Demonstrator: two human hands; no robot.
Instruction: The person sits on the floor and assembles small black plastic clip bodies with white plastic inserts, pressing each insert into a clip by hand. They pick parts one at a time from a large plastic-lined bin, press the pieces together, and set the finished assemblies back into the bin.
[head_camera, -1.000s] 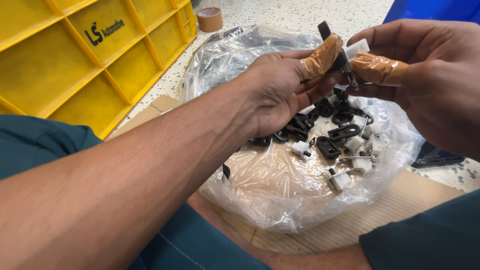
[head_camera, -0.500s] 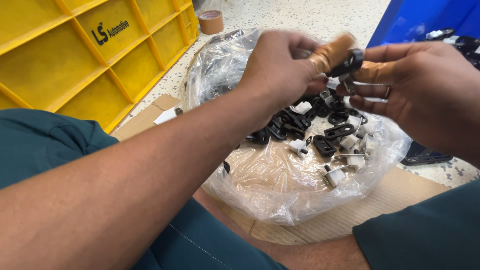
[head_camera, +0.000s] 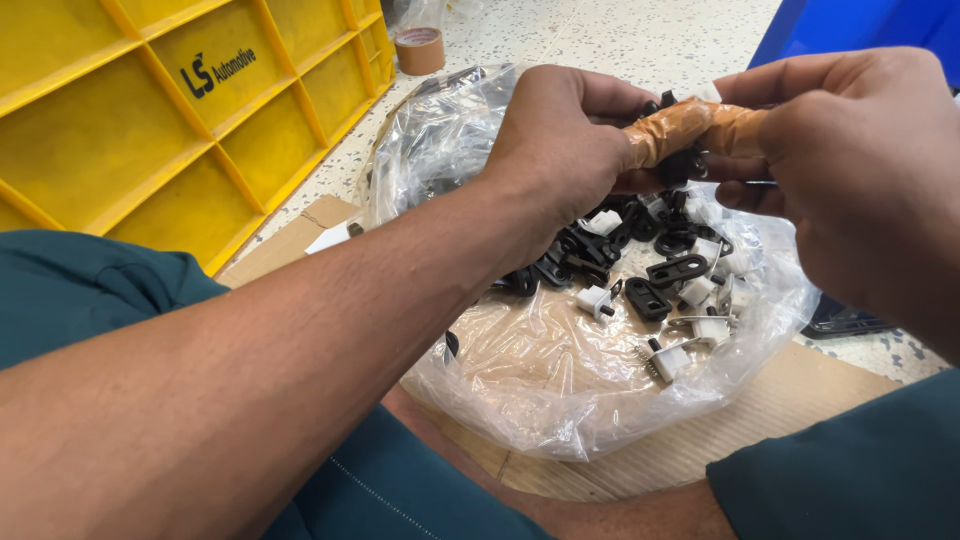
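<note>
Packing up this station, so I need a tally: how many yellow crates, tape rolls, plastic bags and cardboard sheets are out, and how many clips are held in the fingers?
Yellow crate: 1
Tape roll: 1
Clear plastic bag: 1
Cardboard sheet: 1
Held black clip: 1
Total: 5
</note>
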